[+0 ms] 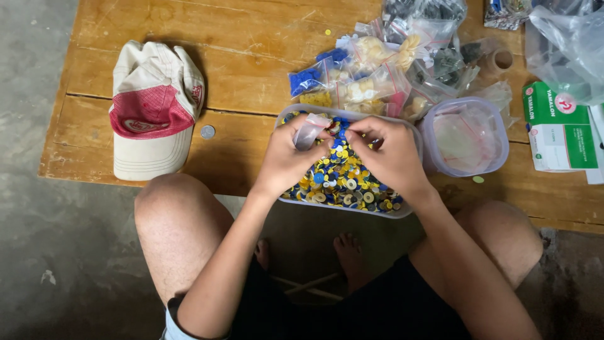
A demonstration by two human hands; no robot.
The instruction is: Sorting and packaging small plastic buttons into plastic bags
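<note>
A clear plastic tub (352,209) sits at the near edge of a low wooden table (220,69), full of small blue, yellow and cream round buttons (343,179). Both hands hover over it. My left hand (289,157) pinches a small clear zip bag (310,131) by its top. My right hand (390,154) meets it, fingertips pinched at the bag's mouth; what it holds is too small to tell.
Several filled zip bags (371,69) are piled behind the tub. A round clear container (469,135) with empty bags stands to the right, a green and white box (557,129) beyond it. A red and cream cap (154,107) and a coin (207,131) lie to the left.
</note>
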